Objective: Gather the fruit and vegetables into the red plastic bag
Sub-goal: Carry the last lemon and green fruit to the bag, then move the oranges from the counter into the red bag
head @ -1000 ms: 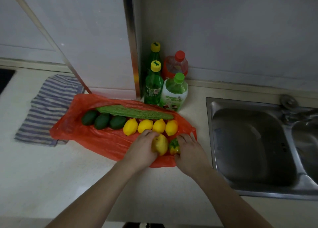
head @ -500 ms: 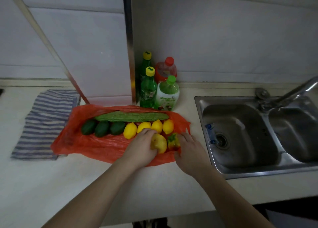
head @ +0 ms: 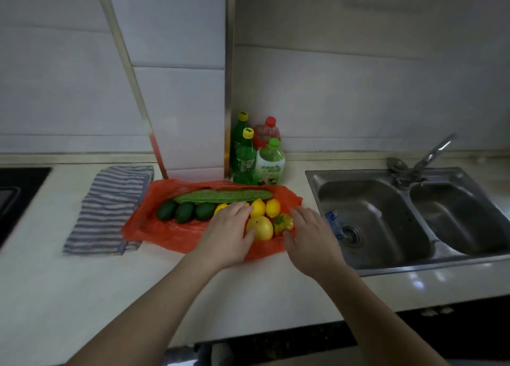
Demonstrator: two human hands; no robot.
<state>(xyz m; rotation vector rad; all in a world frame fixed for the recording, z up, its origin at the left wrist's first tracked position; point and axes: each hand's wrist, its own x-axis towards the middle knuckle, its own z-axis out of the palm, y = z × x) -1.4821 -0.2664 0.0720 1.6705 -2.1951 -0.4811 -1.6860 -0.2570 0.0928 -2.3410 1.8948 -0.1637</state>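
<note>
The red plastic bag (head: 171, 233) lies flat on the counter with the produce on top of it. A long green bumpy gourd (head: 223, 195) lies along its far side. Three dark green fruits (head: 184, 212) sit in a row at the left, with yellow lemons (head: 265, 207) to their right. A bigger round yellow fruit (head: 260, 227) and a small orange-green pepper (head: 283, 223) lie nearest me. My left hand (head: 227, 234) rests flat, fingers spread, touching the round yellow fruit and covering part of the lemons. My right hand (head: 311, 240) is open beside the pepper, thumb close to it.
Several plastic bottles (head: 255, 158) stand against the wall just behind the bag. A striped cloth (head: 110, 208) lies to the left, a dark hob (head: 16, 194) beyond it. A steel double sink (head: 386, 216) with a tap (head: 433, 153) is to the right. The counter edge is near me.
My head has lifted, so the view shows more wall and the counter's front edge. My left hand has opened off the round yellow fruit and my right hand has drawn slightly away from the pepper.
</note>
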